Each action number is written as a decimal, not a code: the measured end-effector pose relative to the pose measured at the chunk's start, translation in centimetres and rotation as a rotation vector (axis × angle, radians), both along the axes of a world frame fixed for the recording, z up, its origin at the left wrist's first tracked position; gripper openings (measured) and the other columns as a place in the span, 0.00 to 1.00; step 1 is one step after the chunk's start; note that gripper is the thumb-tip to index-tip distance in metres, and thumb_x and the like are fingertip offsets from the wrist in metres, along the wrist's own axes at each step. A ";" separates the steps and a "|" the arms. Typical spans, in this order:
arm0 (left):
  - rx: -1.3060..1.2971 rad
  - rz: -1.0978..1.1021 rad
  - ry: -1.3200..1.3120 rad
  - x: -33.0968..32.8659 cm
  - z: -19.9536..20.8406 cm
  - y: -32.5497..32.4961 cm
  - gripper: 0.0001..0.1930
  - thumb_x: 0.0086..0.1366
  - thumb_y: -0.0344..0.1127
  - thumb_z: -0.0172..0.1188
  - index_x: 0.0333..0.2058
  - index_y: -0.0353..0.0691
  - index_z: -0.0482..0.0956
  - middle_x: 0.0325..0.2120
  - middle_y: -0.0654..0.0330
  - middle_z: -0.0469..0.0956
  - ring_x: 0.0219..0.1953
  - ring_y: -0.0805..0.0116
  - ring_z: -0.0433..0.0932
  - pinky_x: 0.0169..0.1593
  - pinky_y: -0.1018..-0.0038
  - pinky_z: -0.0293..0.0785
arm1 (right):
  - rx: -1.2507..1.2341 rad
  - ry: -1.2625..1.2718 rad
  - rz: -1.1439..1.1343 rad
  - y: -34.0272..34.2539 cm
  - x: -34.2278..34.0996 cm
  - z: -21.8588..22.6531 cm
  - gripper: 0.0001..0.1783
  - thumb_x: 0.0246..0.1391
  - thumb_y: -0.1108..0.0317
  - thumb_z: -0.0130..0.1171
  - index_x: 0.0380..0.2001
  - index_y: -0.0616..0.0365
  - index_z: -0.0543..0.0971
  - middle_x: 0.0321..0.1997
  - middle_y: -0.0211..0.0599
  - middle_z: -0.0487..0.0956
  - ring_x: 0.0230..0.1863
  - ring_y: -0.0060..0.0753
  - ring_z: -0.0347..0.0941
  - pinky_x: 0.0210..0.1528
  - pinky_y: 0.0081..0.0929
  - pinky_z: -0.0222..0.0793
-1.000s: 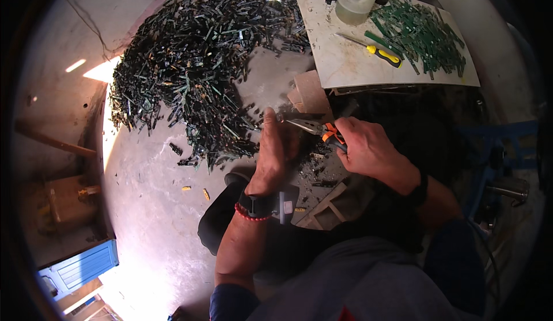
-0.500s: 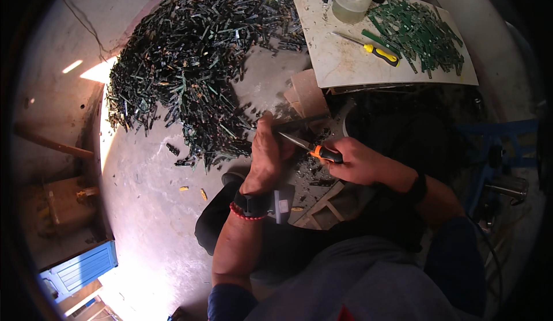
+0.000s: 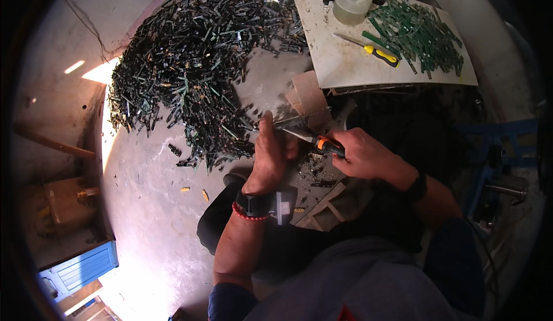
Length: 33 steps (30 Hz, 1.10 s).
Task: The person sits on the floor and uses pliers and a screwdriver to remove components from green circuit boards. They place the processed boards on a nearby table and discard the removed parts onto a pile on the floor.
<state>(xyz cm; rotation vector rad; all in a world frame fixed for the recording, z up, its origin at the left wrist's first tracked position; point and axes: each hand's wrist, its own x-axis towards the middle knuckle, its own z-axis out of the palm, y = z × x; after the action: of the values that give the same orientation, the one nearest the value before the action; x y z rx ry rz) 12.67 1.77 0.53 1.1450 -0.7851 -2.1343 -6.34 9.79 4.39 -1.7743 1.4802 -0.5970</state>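
While the left hand pinches a small dark strip just beside the big heap of green-black strips on the floor, its grip clamped on it, the right hand is closed around an orange-handled screwdriver. Its blade tip meets the pinched strip between the hands.

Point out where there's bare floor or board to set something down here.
Bare floor lies left of the left hand, below the big pile of dark strips. The white board is bare between cup and screwdriver. Crowded: around both hands and the board's green heap.
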 end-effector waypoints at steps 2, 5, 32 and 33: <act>-0.146 -0.078 -0.060 0.3 -0.5 0.2 0.30 0.64 0.66 0.37 0.18 0.45 0.64 0.11 0.67 0.59 0.13 0.74 0.54 0.20 0.76 0.53 | -0.048 0.108 0.021 -0.1 -0.7 0.3 0.11 0.40 0.73 0.55 0.31 0.64 0.73 0.21 0.50 0.72 0.24 0.53 0.71 0.25 0.38 0.65; -0.229 -0.070 -0.223 0.1 1.0 0.2 0.34 0.63 0.69 0.33 0.20 0.42 0.68 0.11 0.65 0.61 0.14 0.75 0.56 0.21 0.77 0.54 | 0.069 0.147 0.046 -0.1 -1.6 1.0 0.11 0.39 0.73 0.55 0.30 0.65 0.73 0.20 0.50 0.71 0.23 0.53 0.70 0.24 0.38 0.64; 0.055 0.130 0.243 -1.5 1.2 -1.5 0.25 0.68 0.54 0.34 0.17 0.44 0.61 0.13 0.66 0.58 0.16 0.73 0.55 0.23 0.75 0.53 | 0.708 -0.678 -0.026 -0.5 1.4 1.0 0.06 0.47 0.68 0.50 0.24 0.60 0.69 0.16 0.30 0.67 0.18 0.24 0.64 0.20 0.24 0.59; -0.005 0.142 0.114 -1.5 1.1 -1.3 0.26 0.68 0.56 0.34 0.17 0.43 0.62 0.13 0.66 0.59 0.15 0.74 0.55 0.22 0.75 0.53 | 0.583 -0.557 -0.019 -0.5 1.0 1.1 0.06 0.46 0.69 0.50 0.24 0.61 0.69 0.16 0.31 0.67 0.18 0.24 0.64 0.21 0.25 0.59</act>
<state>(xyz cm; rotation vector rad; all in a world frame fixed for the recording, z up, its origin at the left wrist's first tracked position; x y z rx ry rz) 11.15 0.47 1.63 1.0344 -0.6384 -2.0576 -5.32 9.31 5.48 -1.0353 1.1242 -0.5390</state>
